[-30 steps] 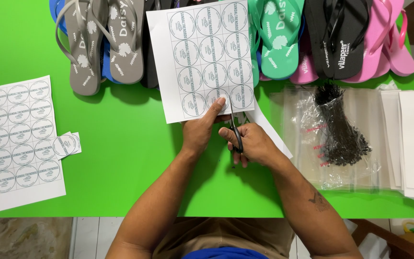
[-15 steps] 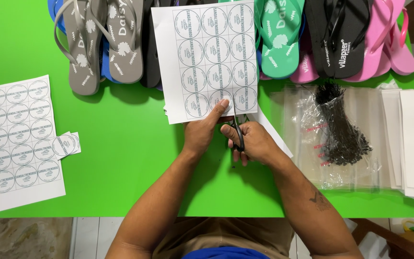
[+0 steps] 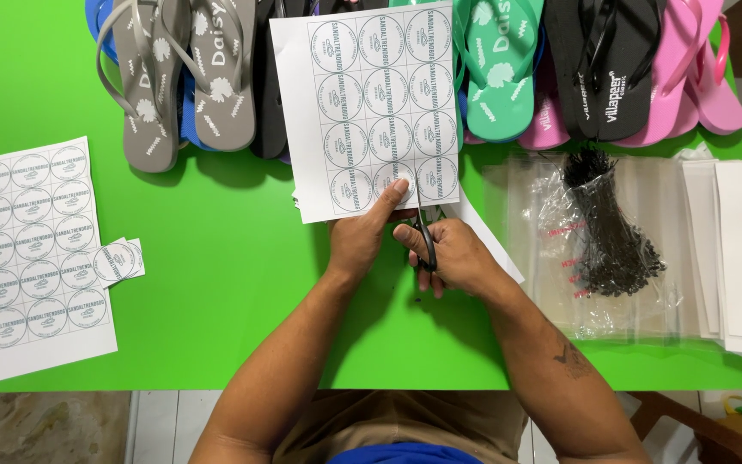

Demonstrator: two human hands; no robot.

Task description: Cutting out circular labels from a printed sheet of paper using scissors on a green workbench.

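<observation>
My left hand pinches the lower edge of a white sheet of round printed labels, thumb on top of one of the circles. My right hand grips black-handled scissors; their blades reach up into the bottom edge of that sheet between two label columns. The sheet lies on a bright green table and partly overlaps the row of sandals behind it.
Grey, teal, black and pink flip-flops line the back. A second label sheet lies left, with cut-out round labels beside it. At right: clear plastic bags, a bundle of black fasteners, white card strips.
Both hands and the label sheet have shifted slightly up and away from me; the scissors have advanced a little further into the sheet's lower edge.
</observation>
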